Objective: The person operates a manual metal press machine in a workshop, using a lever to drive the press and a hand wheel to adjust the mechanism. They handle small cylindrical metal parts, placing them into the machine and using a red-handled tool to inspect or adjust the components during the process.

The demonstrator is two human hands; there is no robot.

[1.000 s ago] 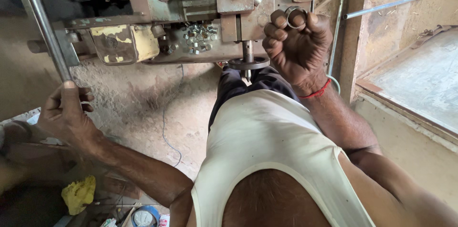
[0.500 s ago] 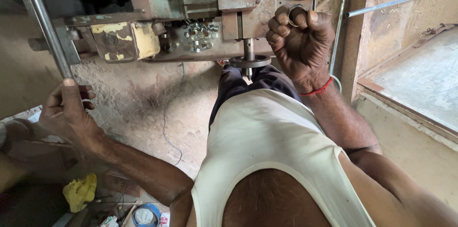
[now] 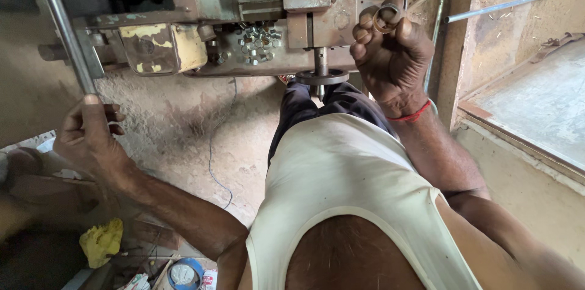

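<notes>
My left hand is wrapped around the lower end of a long steel lever bar at the left of a worn green and rust-coloured machine. My right hand is raised against the machine's right side and holds a small metal ring between thumb and fingertips. A red thread is tied around that wrist. A round handwheel on a short shaft hangs below the machine, just left of my right hand. Several small shiny metal pieces lie in a heap on the machine bed.
A yellowish box is fixed to the machine's left front. Thin steel rods lean at the upper right beside a concrete ledge. On the dirt floor lie a yellow rag, a thin wire and a round blue-rimmed object.
My right hand has lifted slightly along the machine's right side, still holding the ring. My left hand stays on the bar.
</notes>
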